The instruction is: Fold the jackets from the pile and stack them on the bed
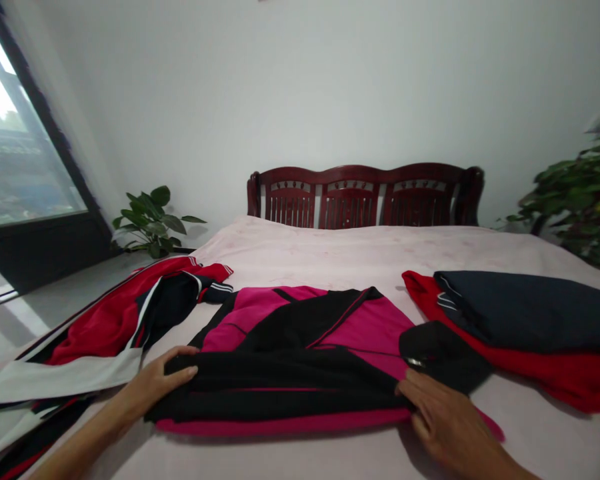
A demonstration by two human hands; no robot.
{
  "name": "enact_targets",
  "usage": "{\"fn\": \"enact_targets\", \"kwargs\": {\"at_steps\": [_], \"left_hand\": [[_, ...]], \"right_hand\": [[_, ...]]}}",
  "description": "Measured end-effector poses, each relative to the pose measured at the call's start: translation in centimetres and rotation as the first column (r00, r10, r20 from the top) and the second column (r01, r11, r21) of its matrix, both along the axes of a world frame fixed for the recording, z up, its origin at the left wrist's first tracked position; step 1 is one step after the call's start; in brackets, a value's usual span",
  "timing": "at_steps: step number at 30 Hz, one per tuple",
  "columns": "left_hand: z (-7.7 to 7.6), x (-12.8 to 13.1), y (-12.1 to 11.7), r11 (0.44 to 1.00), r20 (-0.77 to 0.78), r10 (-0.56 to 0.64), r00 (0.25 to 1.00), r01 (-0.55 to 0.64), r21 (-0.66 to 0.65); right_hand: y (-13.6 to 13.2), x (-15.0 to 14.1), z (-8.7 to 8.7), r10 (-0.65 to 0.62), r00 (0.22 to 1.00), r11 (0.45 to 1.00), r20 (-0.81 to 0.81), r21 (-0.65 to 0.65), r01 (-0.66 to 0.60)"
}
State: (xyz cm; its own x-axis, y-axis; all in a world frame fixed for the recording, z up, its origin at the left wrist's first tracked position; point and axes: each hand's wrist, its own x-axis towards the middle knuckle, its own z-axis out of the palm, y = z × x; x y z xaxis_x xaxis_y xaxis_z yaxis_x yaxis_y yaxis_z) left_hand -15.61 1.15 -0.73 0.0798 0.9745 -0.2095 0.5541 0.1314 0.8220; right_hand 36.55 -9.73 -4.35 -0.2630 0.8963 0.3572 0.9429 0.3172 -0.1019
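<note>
**Q:** What's laid out, and in what state?

**A:** Item: bed (300,257) under a pale pink sheet. Centre front, black-and-magenta fleece jacket (300,347), soft and matte, lower part folded over. Right, navy-and-red garment (525,320), already folded. Left, red, black and white track jacket (110,327), still spread out.

**Q:** Your hands?

**A:** My left hand (155,387) and my right hand (443,420) lie open on the fold, no visible grip. Small metal zip pull (415,362) just beside my right fingers (420,390).

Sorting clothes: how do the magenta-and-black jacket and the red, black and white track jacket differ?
The magenta-and-black jacket is folded over along its lower edge; the red, black and white track jacket sprawls loosely. The left hand and right hand rest on the magenta one only. Both lie on the pale pink bedspread.
</note>
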Motion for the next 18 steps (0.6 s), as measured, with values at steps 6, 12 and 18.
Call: {"fn": "enact_targets", "kwargs": {"at_steps": [6, 12, 18], "left_hand": [[-4.4, -3.1, -0.5, 0.947, -0.414, 0.027, 0.910, 0.109, 0.302], [-0.1, 0.9, 0.4, 0.833, -0.443, 0.020, 0.896, 0.230, 0.503], [1.9, 5.0, 7.7, 0.865, -0.462, -0.029, 0.886, 0.253, 0.433]], "right_hand": [[-0.3, 0.2, 0.7, -0.026, 0.989, 0.953, -0.149, -0.303, -0.021], [6.3, -1.8, 3.6, 0.007, 0.975, 0.970, -0.224, -0.234, -0.061], [14.4, -6.5, 1.9, 0.244, 0.967, 0.970, 0.072, -0.038, -0.242]]}}
